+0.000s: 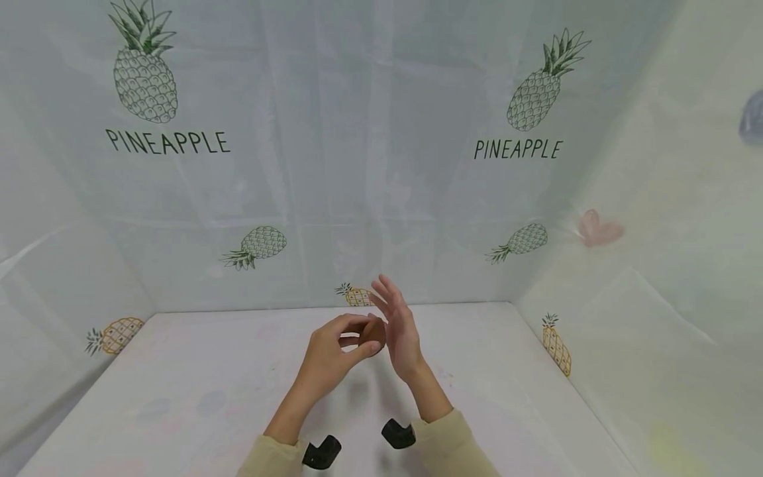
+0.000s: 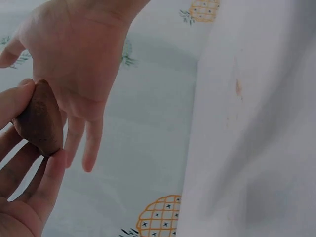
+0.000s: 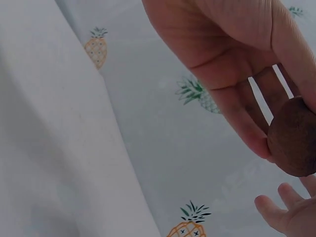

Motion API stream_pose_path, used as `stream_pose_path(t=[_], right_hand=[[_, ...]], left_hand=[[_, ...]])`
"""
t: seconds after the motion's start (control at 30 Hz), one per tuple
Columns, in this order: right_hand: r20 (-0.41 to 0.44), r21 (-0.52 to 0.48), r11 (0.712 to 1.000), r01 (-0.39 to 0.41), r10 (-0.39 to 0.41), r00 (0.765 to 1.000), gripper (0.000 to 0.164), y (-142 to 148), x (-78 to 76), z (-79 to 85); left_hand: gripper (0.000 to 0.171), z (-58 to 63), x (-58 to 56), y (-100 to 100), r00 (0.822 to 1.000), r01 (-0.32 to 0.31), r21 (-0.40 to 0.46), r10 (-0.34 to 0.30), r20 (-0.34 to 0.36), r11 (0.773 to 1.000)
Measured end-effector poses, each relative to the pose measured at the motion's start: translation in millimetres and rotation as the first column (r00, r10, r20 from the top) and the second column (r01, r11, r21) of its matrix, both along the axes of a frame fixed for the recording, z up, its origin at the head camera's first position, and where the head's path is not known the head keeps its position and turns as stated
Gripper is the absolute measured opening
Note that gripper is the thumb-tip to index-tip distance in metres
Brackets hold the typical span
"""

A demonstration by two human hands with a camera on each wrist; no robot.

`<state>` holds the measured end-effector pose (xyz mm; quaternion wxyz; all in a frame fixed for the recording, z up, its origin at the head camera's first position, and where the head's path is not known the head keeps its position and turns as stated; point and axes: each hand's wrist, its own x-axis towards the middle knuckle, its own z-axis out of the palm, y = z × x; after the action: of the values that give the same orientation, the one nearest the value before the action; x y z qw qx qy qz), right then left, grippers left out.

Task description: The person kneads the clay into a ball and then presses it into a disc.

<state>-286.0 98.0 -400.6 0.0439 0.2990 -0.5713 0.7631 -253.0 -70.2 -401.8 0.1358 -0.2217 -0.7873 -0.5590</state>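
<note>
A small brown matte lump (image 1: 372, 336), rounded with an angular edge, is held between the thumb and fingertips of my left hand (image 1: 335, 351). It is raised above the white tabletop. My right hand (image 1: 404, 336) stands upright just to its right, fingers extended upward and palm turned toward the lump. In the left wrist view, the lump (image 2: 40, 118) looks wedge-shaped and overlaps the right palm (image 2: 74, 54). From the right wrist, the lump (image 3: 296, 138) shows a rounder side, with right fingertips (image 3: 270, 210) below it.
A white-covered table (image 1: 208, 371) spreads under both hands. Behind it hangs a pale curtain (image 1: 369, 165) printed with pineapples, and similar sheeting (image 1: 667, 278) runs along the right side. Black wrist-worn pieces (image 1: 322, 452) sit by the cream sleeves (image 1: 456, 444).
</note>
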Motion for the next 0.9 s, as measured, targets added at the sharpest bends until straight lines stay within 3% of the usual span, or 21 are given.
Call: stream_pose_path(t=[0.33,0.9], right_hand=[[-0.017,0.002,1.0,-0.03,0.03,0.999,0.066,-1,-1.2,3.4],[-0.048,-0.051,0.998,0.047,-0.05,0.998,0.066,3,-1.8,5.2]], left_hand=[[0.046,2.8,-3.2,8,0.999,0.032,0.043,-0.032,0.005,0.999],[0.038,9.1,-0.4,18,0.998,0.064,0.048,-0.063,-0.025,0.997]])
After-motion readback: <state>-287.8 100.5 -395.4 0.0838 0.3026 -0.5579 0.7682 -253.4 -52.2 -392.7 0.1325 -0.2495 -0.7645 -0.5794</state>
